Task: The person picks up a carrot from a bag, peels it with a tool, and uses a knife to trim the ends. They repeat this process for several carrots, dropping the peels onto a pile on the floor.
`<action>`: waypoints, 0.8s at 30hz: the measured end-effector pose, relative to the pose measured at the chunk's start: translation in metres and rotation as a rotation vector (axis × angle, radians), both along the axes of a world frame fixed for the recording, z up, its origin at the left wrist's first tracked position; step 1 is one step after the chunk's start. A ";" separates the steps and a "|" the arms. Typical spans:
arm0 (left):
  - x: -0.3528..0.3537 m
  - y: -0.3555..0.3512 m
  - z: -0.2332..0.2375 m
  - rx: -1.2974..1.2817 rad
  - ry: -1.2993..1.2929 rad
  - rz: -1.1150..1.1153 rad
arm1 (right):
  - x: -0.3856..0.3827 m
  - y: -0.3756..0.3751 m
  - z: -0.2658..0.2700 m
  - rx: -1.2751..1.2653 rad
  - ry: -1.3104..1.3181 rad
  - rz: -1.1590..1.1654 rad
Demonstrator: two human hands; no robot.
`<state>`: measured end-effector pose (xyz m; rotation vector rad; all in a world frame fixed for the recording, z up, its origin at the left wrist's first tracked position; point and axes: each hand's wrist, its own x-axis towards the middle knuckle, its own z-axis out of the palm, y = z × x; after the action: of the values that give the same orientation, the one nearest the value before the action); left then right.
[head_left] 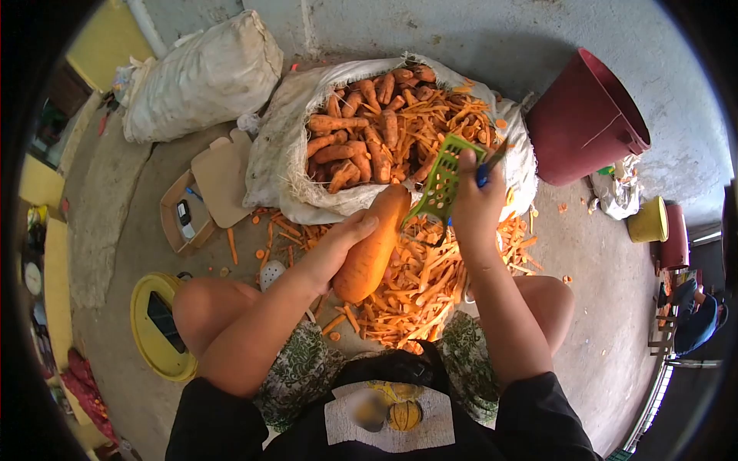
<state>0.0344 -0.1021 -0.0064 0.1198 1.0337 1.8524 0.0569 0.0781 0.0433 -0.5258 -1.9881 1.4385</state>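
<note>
A large orange carrot (373,250) is held at a tilt in my left hand (346,246), its upper end near the middle of the view. My right hand (477,200) is closed around a green perforated tool (446,180) and a blue-handled knife (492,165), whose blade points up and right. The green tool is just right of the carrot's upper end. Beyond my hands, an open white sack (296,188) holds whole carrots (377,138) and orange peelings (453,111). More peelings (407,300) lie heaped on the floor between my legs.
A full white sack (204,81) leans at the back left. Near it sits an open cardboard box (184,215). A yellow lid (142,323) carries a phone (165,323). Right of the open sack are a tilted red bucket (580,123) and a yellow pail (648,220). A person (699,319) is at far right.
</note>
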 end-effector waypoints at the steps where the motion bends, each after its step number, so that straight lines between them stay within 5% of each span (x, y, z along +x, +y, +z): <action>1: -0.003 -0.001 0.001 -0.005 0.020 -0.012 | 0.000 0.001 -0.003 0.000 -0.002 0.000; 4: -0.003 0.000 0.002 -0.003 0.047 -0.004 | -0.001 0.002 -0.007 0.224 -0.166 0.023; 8: -0.005 0.000 0.007 -0.008 0.099 -0.014 | -0.006 0.010 -0.002 -0.034 0.046 -0.055; 13: -0.006 0.003 -0.002 -0.064 0.178 0.008 | -0.003 0.007 -0.002 0.006 0.079 -0.107; 20: -0.008 0.000 -0.001 -0.074 0.273 0.038 | -0.004 0.003 -0.022 0.464 -0.047 -0.063; 24: -0.008 -0.003 0.001 -0.107 0.097 0.053 | -0.007 0.007 -0.008 0.192 -0.060 -0.098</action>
<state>0.0266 -0.1055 -0.0057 0.1202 1.2109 1.8497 0.0498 0.0849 0.0355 -0.5782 -2.0909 1.1713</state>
